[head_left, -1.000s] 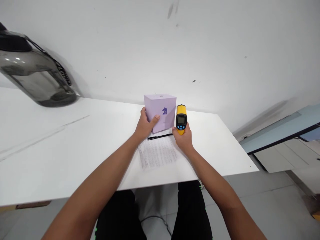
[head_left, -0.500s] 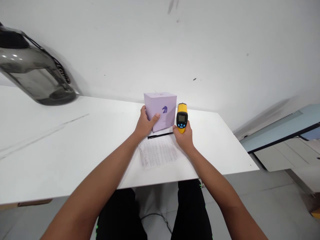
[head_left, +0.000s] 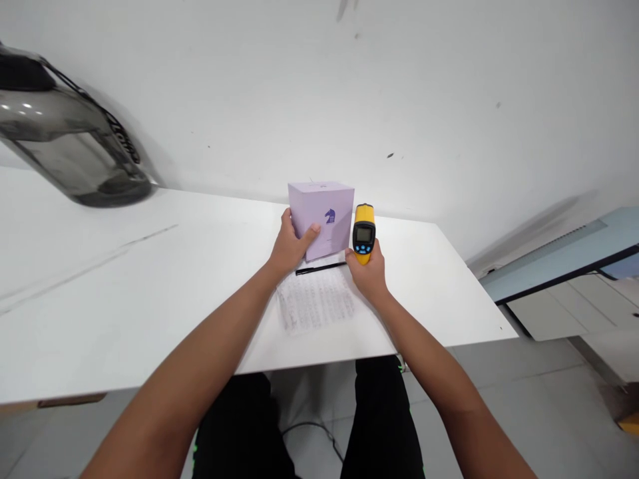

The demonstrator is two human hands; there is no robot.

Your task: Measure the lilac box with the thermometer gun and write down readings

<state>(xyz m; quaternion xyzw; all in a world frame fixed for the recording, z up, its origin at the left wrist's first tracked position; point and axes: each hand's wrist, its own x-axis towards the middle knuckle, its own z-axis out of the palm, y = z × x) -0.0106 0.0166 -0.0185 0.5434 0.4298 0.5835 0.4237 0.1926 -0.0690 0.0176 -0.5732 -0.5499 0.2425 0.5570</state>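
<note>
Marked white wall (head_left: 279, 86), grey floor (head_left: 544, 399)

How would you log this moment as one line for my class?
left hand: holding lilac box | right hand: gripping yellow-black handheld device | table: black pen, marked sheet, grey bottle at left

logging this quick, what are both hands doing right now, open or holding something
Left hand: holding the lavender box, thumb on its front.
Right hand: holding the yellow-and-black device by its handle.
</note>
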